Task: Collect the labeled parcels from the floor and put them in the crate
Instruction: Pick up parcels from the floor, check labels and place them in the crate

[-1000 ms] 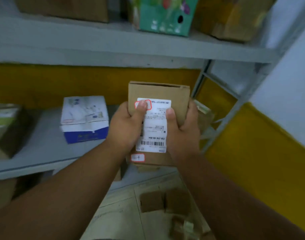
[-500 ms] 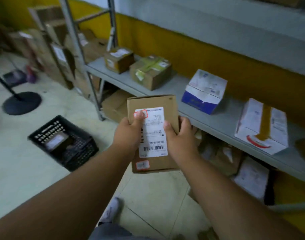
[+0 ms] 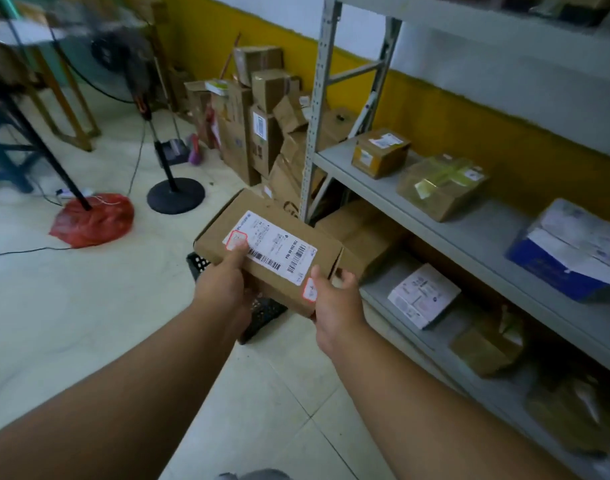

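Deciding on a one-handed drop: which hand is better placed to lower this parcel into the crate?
Left hand, probably: it sits directly over the black crate, while the right hand holds the parcel beyond the crate's edge.

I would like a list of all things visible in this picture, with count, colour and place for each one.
labeled parcel: 1, brown with white label, held over the crate
crate: 1, black, on the floor, mostly hidden under the parcel
shelf unit: 1, grey, right side, several boxes on it
blue and white box: 1, middle shelf, far right
cardboard pile: many, brown, floor by the yellow wall
fan stand: 1, black, floor
red bag: 1, floor, left
left hand: on the parcel's near left
right hand: on the parcel's near right end
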`<state>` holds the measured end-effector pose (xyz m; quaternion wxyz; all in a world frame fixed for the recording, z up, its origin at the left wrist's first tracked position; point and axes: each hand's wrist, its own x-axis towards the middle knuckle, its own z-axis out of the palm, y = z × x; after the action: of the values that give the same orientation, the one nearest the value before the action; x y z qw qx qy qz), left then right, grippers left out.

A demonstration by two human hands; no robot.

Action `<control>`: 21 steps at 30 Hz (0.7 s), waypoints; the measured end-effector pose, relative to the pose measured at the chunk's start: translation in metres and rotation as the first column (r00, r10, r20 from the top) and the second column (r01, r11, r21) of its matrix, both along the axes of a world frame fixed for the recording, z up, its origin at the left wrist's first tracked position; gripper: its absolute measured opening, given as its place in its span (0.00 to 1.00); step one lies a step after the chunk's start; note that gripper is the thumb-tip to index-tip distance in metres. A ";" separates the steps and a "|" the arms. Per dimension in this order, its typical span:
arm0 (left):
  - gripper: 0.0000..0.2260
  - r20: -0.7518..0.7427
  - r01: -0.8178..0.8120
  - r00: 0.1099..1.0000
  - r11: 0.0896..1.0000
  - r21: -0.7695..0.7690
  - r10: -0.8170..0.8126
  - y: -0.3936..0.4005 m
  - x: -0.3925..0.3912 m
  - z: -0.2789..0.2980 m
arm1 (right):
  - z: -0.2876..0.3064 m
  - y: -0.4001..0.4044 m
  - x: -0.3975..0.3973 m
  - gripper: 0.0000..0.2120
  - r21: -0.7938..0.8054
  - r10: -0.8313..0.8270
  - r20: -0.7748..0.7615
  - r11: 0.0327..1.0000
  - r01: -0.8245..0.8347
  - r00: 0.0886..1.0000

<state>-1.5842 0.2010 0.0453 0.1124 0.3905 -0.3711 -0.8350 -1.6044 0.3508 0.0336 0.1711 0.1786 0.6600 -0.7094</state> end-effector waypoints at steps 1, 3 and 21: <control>0.16 0.016 -0.023 1.000 1.000 -0.006 0.023 -0.028 0.003 -0.002 | 0.000 -0.022 -0.003 0.17 0.052 0.019 -0.042 0.998 -0.016 0.999; 0.14 0.038 -0.055 0.998 0.998 -0.042 0.056 -0.079 0.005 -0.004 | 0.004 -0.054 -0.013 0.17 0.130 0.049 -0.136 0.991 -0.031 0.989; 0.33 0.059 0.116 0.993 0.965 -0.236 -0.105 -0.181 -0.187 -0.051 | -0.012 -0.201 -0.232 0.19 -0.141 -0.112 -0.040 0.984 0.105 0.993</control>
<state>-1.7713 0.0202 -0.0056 0.1033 0.3717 -0.4926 -0.7801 -1.8364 0.1499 0.0214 0.1284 0.1850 0.6024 -0.7658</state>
